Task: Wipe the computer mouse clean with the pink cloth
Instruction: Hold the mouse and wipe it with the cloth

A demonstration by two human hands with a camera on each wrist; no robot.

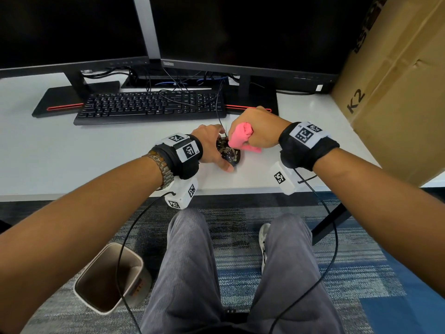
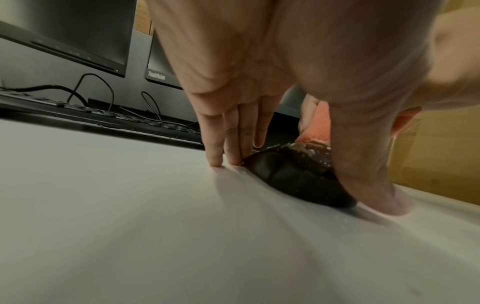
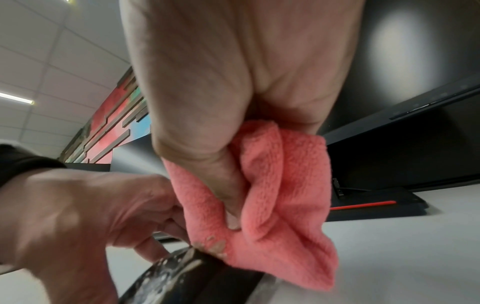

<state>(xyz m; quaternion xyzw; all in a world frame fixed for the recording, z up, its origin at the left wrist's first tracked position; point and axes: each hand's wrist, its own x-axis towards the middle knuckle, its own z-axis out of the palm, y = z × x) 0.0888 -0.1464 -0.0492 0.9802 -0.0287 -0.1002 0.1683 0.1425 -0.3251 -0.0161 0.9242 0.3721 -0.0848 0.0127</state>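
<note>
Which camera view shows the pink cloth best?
The right wrist view: the pink cloth fills the centre, bunched in the right hand, with grime on its lower edge. The head view shows it small, mostly hidden in the fist. The left wrist view shows only a strip behind the left hand's thumb.

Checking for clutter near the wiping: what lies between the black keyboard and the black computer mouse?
In the head view, bare white desk, crossed only by a thin black cable running toward the mouse from the keyboard.
</note>
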